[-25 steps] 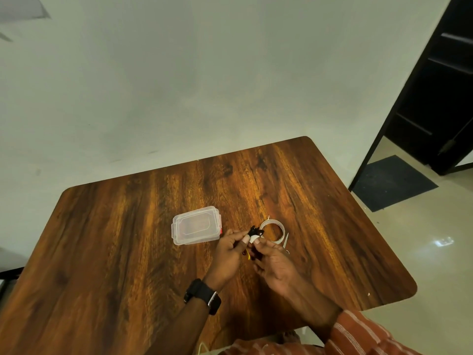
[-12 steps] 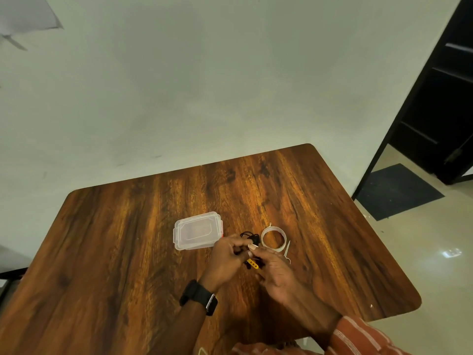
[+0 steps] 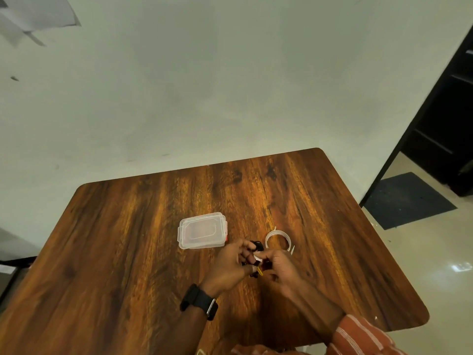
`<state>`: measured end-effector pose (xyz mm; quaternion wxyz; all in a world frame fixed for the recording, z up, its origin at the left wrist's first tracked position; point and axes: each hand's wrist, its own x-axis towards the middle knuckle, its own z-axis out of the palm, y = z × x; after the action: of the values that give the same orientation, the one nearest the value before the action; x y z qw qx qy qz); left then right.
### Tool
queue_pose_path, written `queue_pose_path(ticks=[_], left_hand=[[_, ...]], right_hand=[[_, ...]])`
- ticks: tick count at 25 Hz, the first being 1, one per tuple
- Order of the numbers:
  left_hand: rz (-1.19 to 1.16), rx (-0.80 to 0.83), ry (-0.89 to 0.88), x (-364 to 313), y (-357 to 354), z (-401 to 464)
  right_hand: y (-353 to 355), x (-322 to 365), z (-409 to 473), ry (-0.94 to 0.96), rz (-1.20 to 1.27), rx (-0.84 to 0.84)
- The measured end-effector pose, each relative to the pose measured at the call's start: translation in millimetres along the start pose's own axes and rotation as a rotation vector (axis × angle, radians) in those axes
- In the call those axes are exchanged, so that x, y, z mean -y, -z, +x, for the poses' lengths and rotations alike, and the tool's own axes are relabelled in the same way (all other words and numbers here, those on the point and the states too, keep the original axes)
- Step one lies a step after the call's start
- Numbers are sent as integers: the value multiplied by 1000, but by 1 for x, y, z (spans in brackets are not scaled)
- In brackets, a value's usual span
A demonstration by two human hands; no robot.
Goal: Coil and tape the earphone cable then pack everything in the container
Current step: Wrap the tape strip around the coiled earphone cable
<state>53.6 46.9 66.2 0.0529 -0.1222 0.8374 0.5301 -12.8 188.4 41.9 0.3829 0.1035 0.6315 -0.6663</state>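
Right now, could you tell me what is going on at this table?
A person is working over a wooden table, holding a bundled black earphone cable between the left hand and the right hand, with a small white piece of tape at the fingertips. A tape roll lies just beyond the hands. The clear plastic container sits closed to the left, nothing packed yet.

Left hand (image 3: 230, 265) and right hand (image 3: 282, 269) fingertip to fingertip, each grip pinched, forearms angled inward
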Motion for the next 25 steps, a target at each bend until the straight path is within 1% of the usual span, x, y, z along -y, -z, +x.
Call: queue_pose_path(ticks=[1, 2, 4, 5, 6, 7, 9, 10, 11, 13, 15, 18, 20, 22, 23, 24, 25], left_hand=[[-70, -54, 15, -1, -3, -2], [-107, -147, 17, 0, -5, -3], [-89, -335, -23, 4, -7, -3], [-90, -354, -54, 7, -6, -2], [-127, -300, -66, 10, -4, 0], [-209, -203, -59, 13, -2, 3], [-333, -53, -33, 17, 4, 7], [-367, -26, -37, 16, 7, 9], [-414, -36, -51, 16, 8, 11], [-534, -143, -77, 16, 9, 15], [-647, -247, -47, 17, 13, 20], [-699, -282, 3, 23, 18, 29], [-669, -267, 4, 26, 24, 32], [-610, -241, 19, 36, 40, 36], [-544, -251, 36, 44, 51, 40], [-399, -284, 57, 54, 64, 46], [-144, -326, 85, 65, 78, 56]], right_hand=[[1, 7, 0, 5, -57, 5], [3, 14, 3, 8, -141, 33], [4, 30, 12, -36, -298, 111], [5, 39, 16, -58, -360, 147], [8, 48, 21, -46, -413, 183], [10, 56, 23, -17, -449, 236], [13, 74, 24, 14, -501, 407], [14, 83, 24, 13, -523, 462], [15, 90, 26, 20, -537, 481], [15, 98, 32, 70, -509, 448], [11, 96, 36, 117, -432, 391], [-1, 85, 35, 148, -353, 272], [-11, 86, 37, 171, -396, 204], [-19, 95, 39, 212, -518, 162], [-22, 101, 39, 241, -576, 147], [-25, 107, 38, 273, -624, 130], [-28, 113, 38, 310, -663, 116]])
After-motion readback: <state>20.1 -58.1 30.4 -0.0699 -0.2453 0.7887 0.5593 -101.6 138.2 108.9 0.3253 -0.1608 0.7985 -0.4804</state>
